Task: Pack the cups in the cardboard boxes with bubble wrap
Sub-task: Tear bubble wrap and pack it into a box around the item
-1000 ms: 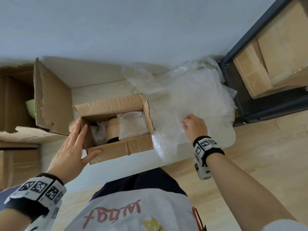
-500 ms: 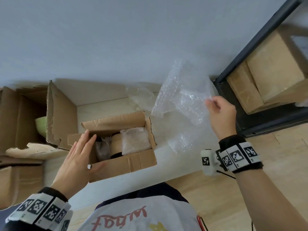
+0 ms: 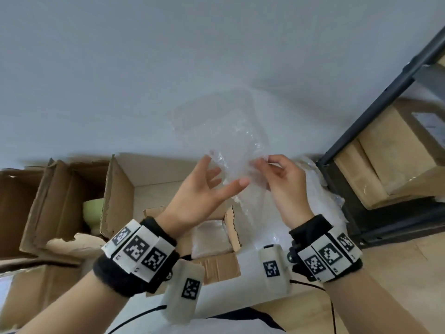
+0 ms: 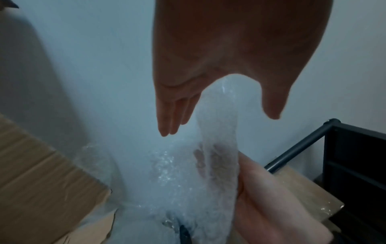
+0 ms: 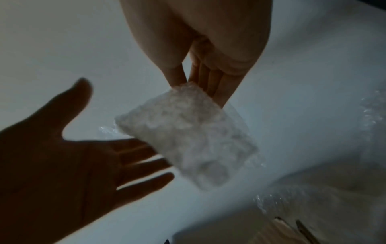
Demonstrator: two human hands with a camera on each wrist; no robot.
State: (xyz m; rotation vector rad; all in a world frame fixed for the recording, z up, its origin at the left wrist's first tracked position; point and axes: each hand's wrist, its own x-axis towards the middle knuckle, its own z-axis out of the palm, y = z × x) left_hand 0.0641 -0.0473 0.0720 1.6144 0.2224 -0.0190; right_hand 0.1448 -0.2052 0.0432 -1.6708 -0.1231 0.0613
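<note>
Clear bubble-wrap sheet (image 3: 224, 141) — pinched by right hand (image 3: 284, 189); spread, empty left hand (image 3: 199, 191) should catch the opposite edge — keep taut.

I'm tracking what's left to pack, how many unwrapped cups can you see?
1. A green cup sits inside the large open box on the left. More may be hidden in the boxes, or inside the wrapped bundle in the small box.

Clear crinkled bubble wrap sheet (image 3: 231, 145) held raised above small open brown cardboard box (image 3: 232, 225); pale green cup (image 3: 92, 210) seen inside larger carton (image 3: 60, 203).
</note>
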